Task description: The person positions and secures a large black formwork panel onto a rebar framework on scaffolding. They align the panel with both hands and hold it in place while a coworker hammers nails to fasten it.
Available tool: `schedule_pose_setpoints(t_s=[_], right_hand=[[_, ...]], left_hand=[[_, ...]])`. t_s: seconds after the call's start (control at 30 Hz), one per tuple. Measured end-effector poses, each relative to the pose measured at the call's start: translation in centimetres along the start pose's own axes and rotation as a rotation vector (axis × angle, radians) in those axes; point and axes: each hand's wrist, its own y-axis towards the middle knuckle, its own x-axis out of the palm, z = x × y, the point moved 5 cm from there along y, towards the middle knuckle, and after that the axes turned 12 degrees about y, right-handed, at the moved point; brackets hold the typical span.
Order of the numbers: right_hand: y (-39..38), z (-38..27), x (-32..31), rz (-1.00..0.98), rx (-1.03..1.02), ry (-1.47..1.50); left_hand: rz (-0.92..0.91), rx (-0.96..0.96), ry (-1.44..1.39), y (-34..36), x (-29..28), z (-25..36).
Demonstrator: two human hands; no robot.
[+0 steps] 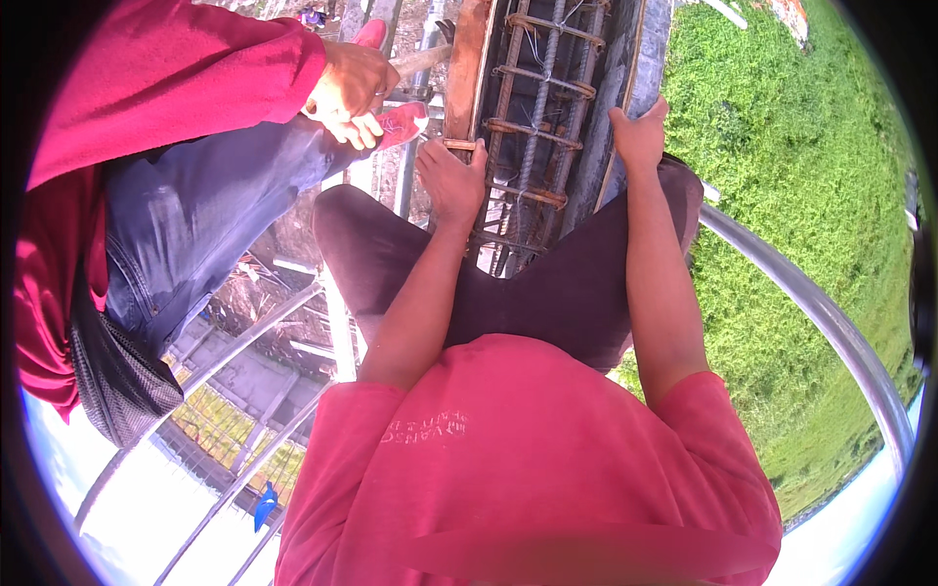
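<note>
A long formwork trough runs away from me between my knees, with a cage of ribbed steel bars and rusty stirrups (pixel 535 127) inside it. At its left side, my left hand (pixel 452 186) is closed round the near end of an orange-brown wooden plank (pixel 467 73), thumb toward the cage. My right hand (pixel 640 137) grips the top edge of the grey right formwork panel (pixel 618 93), its thumb on the inner side and its fingers over the outer side, partly hidden. Both forearms reach forward over my dark trousers.
Close at my left, a co-worker's hand (pixel 352 83) holds a wooden handle (pixel 422 61), its far end partly hidden. Metal pipes (pixel 234 352) cross at lower left, above ground far below. A curved-looking pipe (pixel 811 283) passes on my right, over grass (pixel 782 166).
</note>
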Motion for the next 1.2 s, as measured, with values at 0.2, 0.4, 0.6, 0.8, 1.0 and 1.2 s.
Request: schedule_pose_setpoints(t_s=[0.2, 0.4, 0.6, 0.8, 1.0, 1.2], right_hand=[[-0.1, 0.3, 0.2, -0.039, 0.046, -0.009], [0.0, 0.2, 0.1, -0.001, 0.025, -0.061], [0.1, 0.6, 0.8, -0.007, 0.118, 0.001], [-0.1, -0.2, 0.8, -0.008, 0.117, -0.108], [-0.9, -0.4, -0.5, -0.083, 0.219, 0.02], [-1.1, 0.1, -0.4, -0.055, 0.2, 0.007]], left_hand=[[0.039, -0.047, -0.127, -0.5, 0.4, -1.0], [-0.03, -0.073, -0.111, 0.1, 1.2, -1.2], [-0.061, -0.046, -0.166, 0.6, 1.2, -1.4], [-0.01, 0.073, -0.107, 1.1, 1.5, -1.1], [-0.023, 0.024, -0.152, 0.1, 1.7, -1.5], [0.015, 0.078, -0.063, -0.3, 1.7, -1.4]])
